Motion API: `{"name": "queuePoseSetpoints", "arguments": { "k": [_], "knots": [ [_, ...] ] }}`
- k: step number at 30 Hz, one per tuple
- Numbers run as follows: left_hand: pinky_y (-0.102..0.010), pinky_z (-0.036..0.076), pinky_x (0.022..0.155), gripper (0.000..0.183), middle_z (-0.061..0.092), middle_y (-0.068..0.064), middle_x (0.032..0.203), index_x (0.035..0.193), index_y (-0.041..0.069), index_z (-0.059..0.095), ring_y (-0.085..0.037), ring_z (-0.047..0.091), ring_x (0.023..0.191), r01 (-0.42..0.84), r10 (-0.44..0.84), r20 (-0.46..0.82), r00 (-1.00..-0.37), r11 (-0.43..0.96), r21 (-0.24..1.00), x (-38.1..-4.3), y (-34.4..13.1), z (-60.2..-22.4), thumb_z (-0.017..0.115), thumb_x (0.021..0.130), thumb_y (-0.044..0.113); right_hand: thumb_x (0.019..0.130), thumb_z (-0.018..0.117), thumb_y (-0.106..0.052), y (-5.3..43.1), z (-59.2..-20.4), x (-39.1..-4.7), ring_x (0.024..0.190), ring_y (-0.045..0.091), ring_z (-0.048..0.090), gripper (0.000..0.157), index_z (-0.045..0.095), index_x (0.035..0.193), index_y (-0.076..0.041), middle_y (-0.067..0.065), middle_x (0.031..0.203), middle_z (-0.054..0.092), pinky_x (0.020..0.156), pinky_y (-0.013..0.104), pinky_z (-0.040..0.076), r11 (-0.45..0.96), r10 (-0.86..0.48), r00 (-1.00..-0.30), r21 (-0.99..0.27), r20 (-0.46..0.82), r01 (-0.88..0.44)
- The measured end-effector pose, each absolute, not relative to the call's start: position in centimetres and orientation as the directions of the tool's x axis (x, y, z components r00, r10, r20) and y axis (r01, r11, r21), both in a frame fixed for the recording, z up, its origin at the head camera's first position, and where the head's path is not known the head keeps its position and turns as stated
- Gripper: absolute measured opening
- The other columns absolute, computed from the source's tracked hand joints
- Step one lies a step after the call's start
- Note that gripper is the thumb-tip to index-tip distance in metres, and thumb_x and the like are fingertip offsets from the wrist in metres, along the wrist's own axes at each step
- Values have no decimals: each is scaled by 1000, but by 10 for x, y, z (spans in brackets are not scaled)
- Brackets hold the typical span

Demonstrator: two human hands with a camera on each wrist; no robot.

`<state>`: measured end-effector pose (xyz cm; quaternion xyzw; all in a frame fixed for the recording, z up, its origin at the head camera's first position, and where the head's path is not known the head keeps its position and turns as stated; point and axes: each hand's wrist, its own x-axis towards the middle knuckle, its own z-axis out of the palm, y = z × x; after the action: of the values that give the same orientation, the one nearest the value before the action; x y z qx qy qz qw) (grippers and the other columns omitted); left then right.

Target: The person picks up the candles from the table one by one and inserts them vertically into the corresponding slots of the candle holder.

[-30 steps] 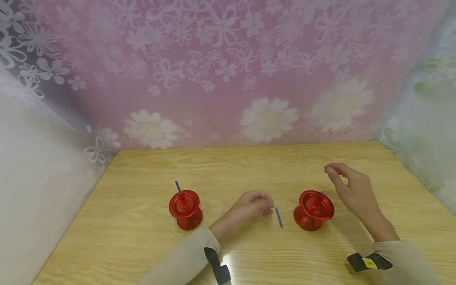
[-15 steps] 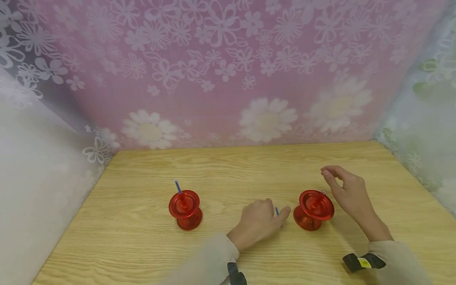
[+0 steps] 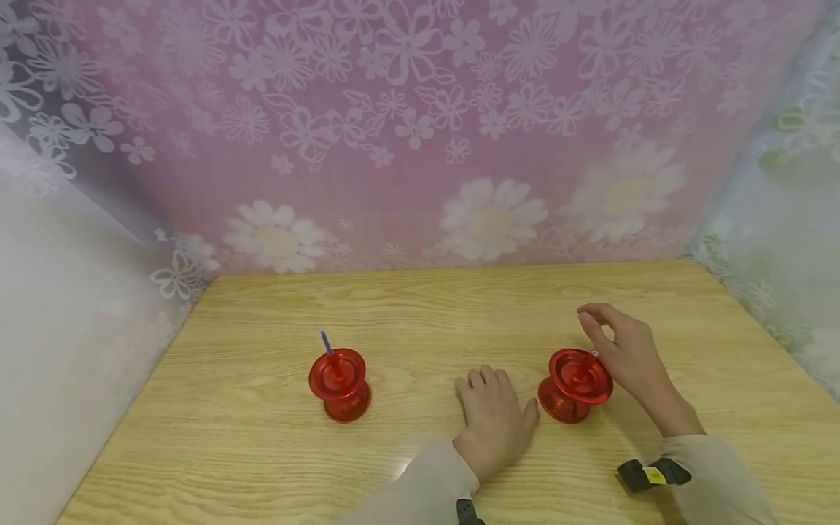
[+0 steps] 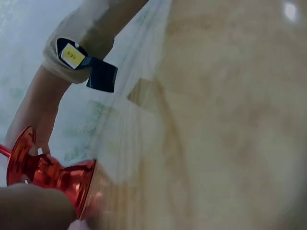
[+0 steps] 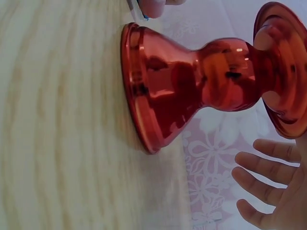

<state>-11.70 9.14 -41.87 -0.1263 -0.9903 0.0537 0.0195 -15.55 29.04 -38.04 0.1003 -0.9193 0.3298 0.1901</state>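
Observation:
My left hand (image 3: 494,421) lies low over the tabletop, fingers stretched forward and thumb out to the side. In the right wrist view, a thin blue sliver (image 5: 145,17) shows beside its fingertip at table level; the palm hides the rest. To its right stands a shiny red holder (image 3: 569,386), shaped like a candle holder with a dish top. My right hand (image 3: 628,356) hovers at the dish's right rim, fingers loosely spread and holding nothing. Another red holder (image 3: 343,383) stands at left, a blue stick (image 3: 326,343) rising from its dish.
The wooden table (image 3: 407,321) runs back to a pink floral backdrop (image 3: 394,182). Pale cloth walls (image 3: 85,350) close in the left side, with a greenish floral one (image 3: 787,240) on the right. Black straps (image 3: 652,475) circle both wrists.
My left hand has moved right and turned palm down over the blue stick, which is now covered in the head view. My right hand has drifted left to the right holder's rim.

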Motion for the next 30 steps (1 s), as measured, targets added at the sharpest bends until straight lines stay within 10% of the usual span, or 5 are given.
{"name": "queuePoseSetpoints", "arguments": {
  "k": [20,30],
  "knots": [
    [-31,29,63,25,47,-1,77,90,14,56,-15,40,68,247,276,72,-959,929,-275,-112,98,-428,50,98,37,105,40,-30,289,-374,-154,118,50,48,47,52,129,8,30,122,57,94,65,38,815,-103,-955,-526,279,-242],
    [-25,28,58,19,44,3,72,84,15,55,-12,37,64,348,371,202,-906,927,-141,-120,89,-411,58,95,30,107,32,-22,293,-367,-151,128,56,33,52,37,137,20,40,139,36,103,65,29,895,-231,-944,-329,235,-301]
  ]
}}
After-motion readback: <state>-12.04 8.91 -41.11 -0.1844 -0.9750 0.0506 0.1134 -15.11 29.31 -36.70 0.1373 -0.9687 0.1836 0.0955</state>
